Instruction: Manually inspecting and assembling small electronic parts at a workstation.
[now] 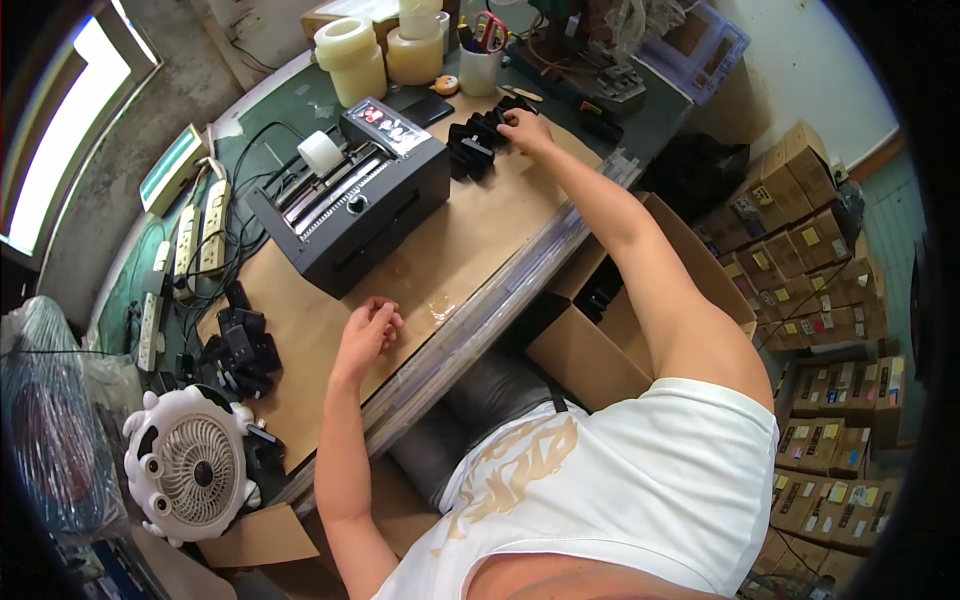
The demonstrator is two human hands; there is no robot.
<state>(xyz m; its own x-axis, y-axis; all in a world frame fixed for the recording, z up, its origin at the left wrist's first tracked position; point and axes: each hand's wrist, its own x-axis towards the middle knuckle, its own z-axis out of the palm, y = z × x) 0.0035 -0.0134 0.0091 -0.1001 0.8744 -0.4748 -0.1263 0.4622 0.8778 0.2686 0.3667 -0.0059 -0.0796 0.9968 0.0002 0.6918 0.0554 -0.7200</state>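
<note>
My right hand reaches to the far side of the bench, with its fingers closed on a black power adapter at the edge of a group of similar adapters. The fingers partly hide what they grip. My left hand hovers by the near edge of the brown-covered worktop, its fingers curled in and nothing visible in them. Between the hands stands a black box-shaped labelling machine with a white roll on top. Another heap of black adapters lies on the left side of the bench.
A white animal-shaped fan stands at the lower left. Power strips and cables lie behind the machine. Tape rolls and a cup of tools stand at the back. An open carton sits under my right arm; stacked boxes fill the right.
</note>
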